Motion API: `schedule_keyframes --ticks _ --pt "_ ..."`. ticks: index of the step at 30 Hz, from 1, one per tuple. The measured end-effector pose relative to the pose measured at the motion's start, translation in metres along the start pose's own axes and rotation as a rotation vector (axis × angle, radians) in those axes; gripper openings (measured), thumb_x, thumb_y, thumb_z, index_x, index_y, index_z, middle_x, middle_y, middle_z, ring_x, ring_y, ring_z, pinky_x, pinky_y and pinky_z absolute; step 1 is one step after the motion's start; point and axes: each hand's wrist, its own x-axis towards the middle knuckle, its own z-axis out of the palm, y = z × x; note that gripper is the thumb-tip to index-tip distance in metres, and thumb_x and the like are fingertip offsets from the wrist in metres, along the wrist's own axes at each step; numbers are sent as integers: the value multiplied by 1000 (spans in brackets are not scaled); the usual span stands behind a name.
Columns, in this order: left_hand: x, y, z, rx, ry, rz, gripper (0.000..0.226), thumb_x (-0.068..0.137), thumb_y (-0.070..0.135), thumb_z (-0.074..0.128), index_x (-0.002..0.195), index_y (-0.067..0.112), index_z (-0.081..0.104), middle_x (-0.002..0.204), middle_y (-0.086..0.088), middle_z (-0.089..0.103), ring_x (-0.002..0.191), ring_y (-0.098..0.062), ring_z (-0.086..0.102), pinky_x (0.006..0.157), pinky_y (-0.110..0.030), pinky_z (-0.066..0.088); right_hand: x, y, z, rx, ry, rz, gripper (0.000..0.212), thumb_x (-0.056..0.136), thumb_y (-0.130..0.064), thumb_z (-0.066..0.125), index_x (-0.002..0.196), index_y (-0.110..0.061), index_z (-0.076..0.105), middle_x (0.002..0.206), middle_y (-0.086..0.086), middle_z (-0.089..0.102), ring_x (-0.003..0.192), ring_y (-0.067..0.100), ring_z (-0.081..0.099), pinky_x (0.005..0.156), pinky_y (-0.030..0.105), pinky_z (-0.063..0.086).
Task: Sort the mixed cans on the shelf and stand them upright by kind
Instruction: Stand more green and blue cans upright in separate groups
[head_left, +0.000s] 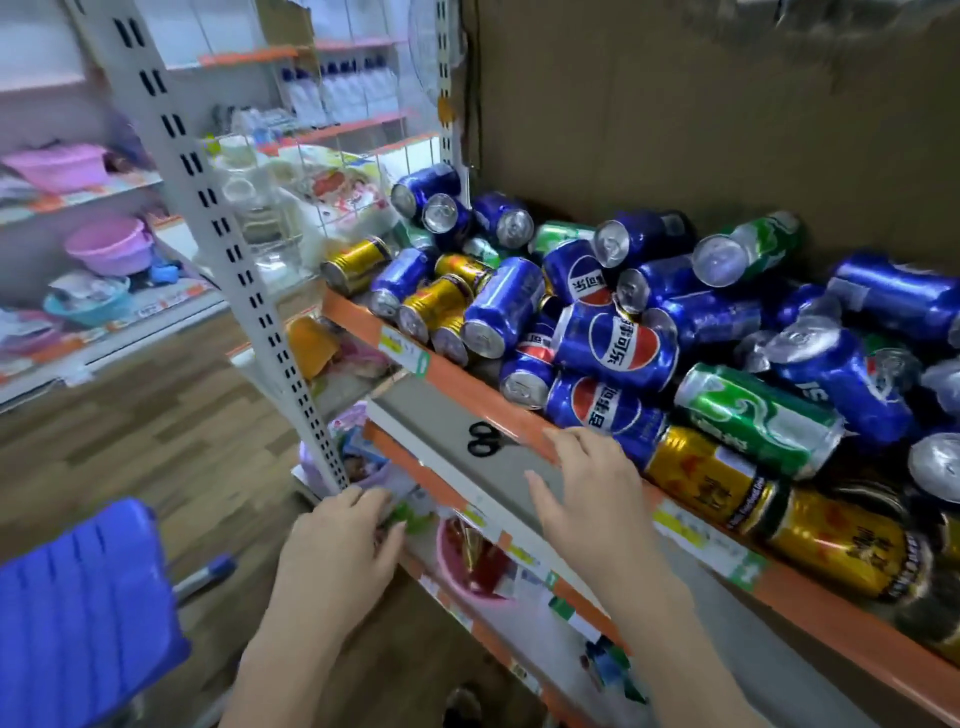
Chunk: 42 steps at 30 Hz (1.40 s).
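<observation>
Fingers (563, 441) of the right hand (597, 499) spread and nearly straight, gripping nothing, tips at the orange front lip of the shelf (457, 384) and just short of the nearest blue cola can (605, 415). That can lying on its side directly ahead of those fingertips, long axis roughly across the reach, label facing up. Right hand clearly the nearer to the pile; left hand (343, 540) lower and off to the left, fingers loosely extended and holding nothing, beside the white slotted upright (234, 249). Further out, mixed cans heaped along the whole shelf, none visibly upright: blue ones through the middle, a green can (758, 415) to the right of the nearest blue one, gold cans (711, 478) along the front edge at right and more gold cans (436, 301) at the left end. Black scissors (483, 439) on the grey ledge below the lip, just left of the right fingertips. Sorting apparently not yet begun.
</observation>
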Motion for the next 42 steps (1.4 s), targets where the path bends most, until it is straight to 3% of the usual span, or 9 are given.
schedule_keyframes --ticks 5,11,15,19,24,31,35,39,42 --pt "83 -31 -33 -9 149 -48 27 88 29 59 111 16 62 95 -5 61 87 -25 57 57 -29 30 82 -27 17 77 92 -37 40 84 -27 61 118 -6 60 108 8 62 102 28 56 88 40 46" --pt "142 -47 -31 -76 124 -19 31 90 35 55 113 15 60 100 -6 63 89 -26 58 71 -37 49 133 -28 12 69 181 -2 41 80 -30 55 113 -6 62 106 8 63 99 28 57 87 40 47" --pt "169 -33 -22 -107 97 104 37 91 37 51 124 22 55 119 2 59 105 -21 55 82 -32 45 143 -20 8 66 230 53 38 81 -22 64 115 -5 61 108 10 63 104 30 55 90 42 46" --pt "201 -14 -27 -126 135 272 28 89 36 56 110 19 61 105 0 62 92 -24 59 65 -31 44 143 -11 0 5 280 143 39 80 -17 70 116 -5 61 109 9 63 104 29 55 91 38 43" --pt "236 3 -31 -144 98 467 27 80 28 68 104 15 66 91 -4 65 79 -31 61 62 -36 49 127 -6 -7 -74 328 317 39 81 -20 70 117 -6 62 111 8 63 106 28 54 93 37 42" --pt "250 29 -29 -237 74 713 17 76 17 73 91 10 68 84 -6 64 61 -26 61 47 -33 47 104 2 -12 -265 118 358 68 79 -25 68 140 -14 41 138 4 44 131 21 35 109 36 29" --pt "253 30 -23 -303 3 739 37 83 40 66 99 7 66 97 -11 61 64 -28 60 53 -33 51 117 13 -12 -364 -35 329 90 71 -35 72 147 -18 27 147 5 34 136 26 31 112 39 22" --pt "249 22 -25 -339 -95 697 75 72 67 48 121 11 56 119 -7 54 91 -25 61 68 -24 43 136 19 -22 -392 -145 285 98 70 -46 71 149 -20 18 147 -2 31 134 19 28 113 30 14" --pt "247 20 -24 -391 -159 621 78 77 65 48 139 20 35 136 1 37 115 -16 46 80 -17 33 145 22 -28 -345 -222 298 89 71 -43 70 145 -23 26 137 -5 43 123 16 38 104 26 23"
